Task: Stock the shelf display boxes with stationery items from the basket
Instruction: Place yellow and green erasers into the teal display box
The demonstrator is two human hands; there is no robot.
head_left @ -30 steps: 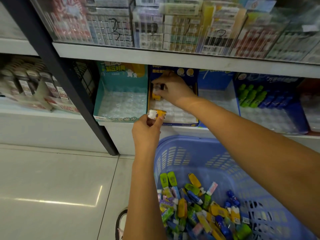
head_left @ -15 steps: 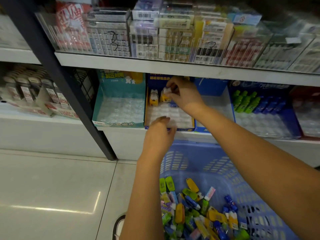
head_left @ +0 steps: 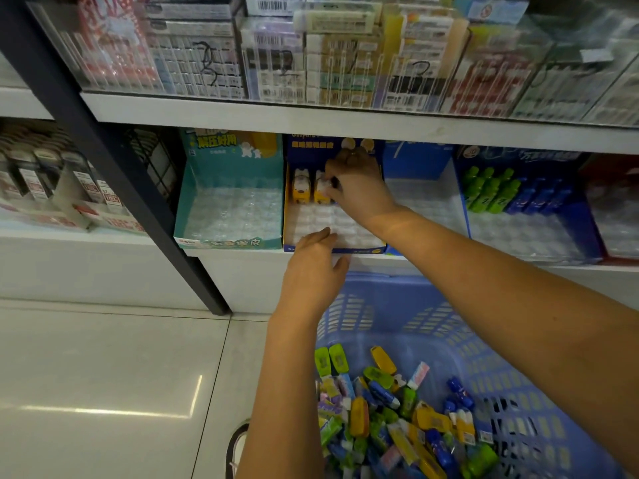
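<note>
A dark blue display box (head_left: 363, 249) stands on the lower shelf with a white blister tray inside. Two yellow-and-white stationery items stand in its back left corner: one (head_left: 299, 189) free, the other (head_left: 321, 194) pinched at its top by my right hand (head_left: 358, 188). My left hand (head_left: 313, 271) hovers at the box's front edge, fingers relaxed and holding nothing. Below, a blue plastic basket (head_left: 383, 292) holds several loose colourful stationery items (head_left: 383, 406).
An empty teal display box (head_left: 228, 205) sits left of the blue one. Further right another blue box holds green and blue bottles (head_left: 491, 191). A white upper shelf (head_left: 311, 119) overhangs the boxes. A black post (head_left: 117, 157) slants at left. A shoe (head_left: 237, 444) shows on the tiled floor.
The yellow item held in my left hand a second ago now stands second in the box under my right hand. My left hand has emptied and moved right along the box's front.
</note>
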